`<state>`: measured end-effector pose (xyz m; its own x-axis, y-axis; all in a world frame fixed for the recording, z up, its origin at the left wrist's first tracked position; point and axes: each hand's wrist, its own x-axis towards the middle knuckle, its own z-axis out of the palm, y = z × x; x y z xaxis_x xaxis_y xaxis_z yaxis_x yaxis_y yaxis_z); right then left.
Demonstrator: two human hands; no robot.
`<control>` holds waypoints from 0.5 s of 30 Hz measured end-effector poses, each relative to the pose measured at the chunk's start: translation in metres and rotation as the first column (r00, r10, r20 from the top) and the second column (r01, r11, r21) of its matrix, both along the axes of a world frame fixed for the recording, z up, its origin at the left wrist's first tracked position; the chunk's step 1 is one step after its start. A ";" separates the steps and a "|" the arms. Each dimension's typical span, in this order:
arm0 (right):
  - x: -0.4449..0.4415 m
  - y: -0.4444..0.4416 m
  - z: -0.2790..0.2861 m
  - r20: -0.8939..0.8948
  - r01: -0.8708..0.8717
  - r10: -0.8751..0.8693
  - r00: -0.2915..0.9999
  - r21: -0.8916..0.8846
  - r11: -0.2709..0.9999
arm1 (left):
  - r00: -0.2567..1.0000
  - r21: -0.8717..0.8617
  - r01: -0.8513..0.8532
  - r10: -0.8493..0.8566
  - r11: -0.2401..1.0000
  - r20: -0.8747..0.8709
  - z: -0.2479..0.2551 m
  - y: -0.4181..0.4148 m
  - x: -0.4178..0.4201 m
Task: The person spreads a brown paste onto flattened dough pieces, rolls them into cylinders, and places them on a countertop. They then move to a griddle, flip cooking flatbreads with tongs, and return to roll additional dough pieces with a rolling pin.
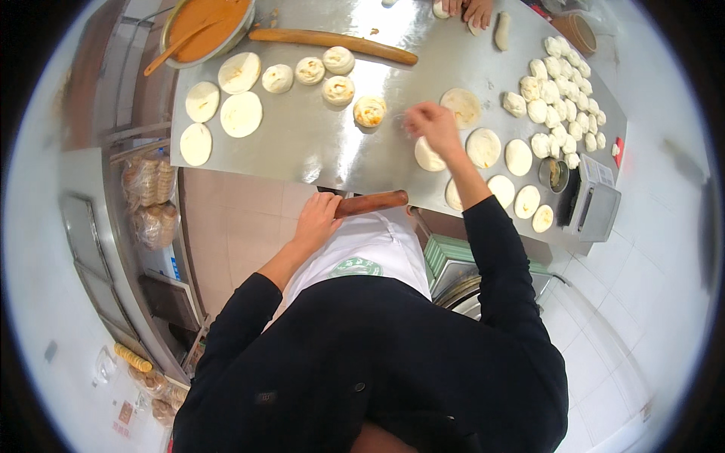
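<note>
My left hand (318, 218) is closed around one end of a short wooden rolling pin (374, 203), held at the near edge of the steel table (272, 147). Over the table, my right hand (435, 127) is blurred, its fingers bent downward; whether it holds anything is unclear. Just beyond it lies a flat dough round (461, 107). Another dough round (429, 155) shows partly below the hand. To its left sits a coiled dough piece (370, 111) with orange filling showing through. Several more coiled buns (338, 90) stand farther left.
A metal bowl of orange paste (207, 28) with a wooden spoon (175, 50) is at the far left, near a long rolling pin (334, 44). Dough lumps (561, 93) crowd the right side, above a scale (592, 198). Another person's hands (476, 11) work across the table.
</note>
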<state>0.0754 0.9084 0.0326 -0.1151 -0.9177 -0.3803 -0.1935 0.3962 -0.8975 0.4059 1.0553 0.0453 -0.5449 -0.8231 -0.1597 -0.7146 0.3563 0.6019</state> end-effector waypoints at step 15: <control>0.070 -0.097 -0.085 -0.373 -0.079 0.103 0.922 0.080 0.994 | 0.997 0.028 -0.068 0.069 0.997 -0.018 -0.002 0.015 0.039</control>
<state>0.1453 0.8112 -0.0522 -0.1775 -0.9069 -0.3820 -0.5495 0.4134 -0.7261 0.4451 1.0701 0.0437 -0.4905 -0.8541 -0.1730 -0.7252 0.2899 0.6245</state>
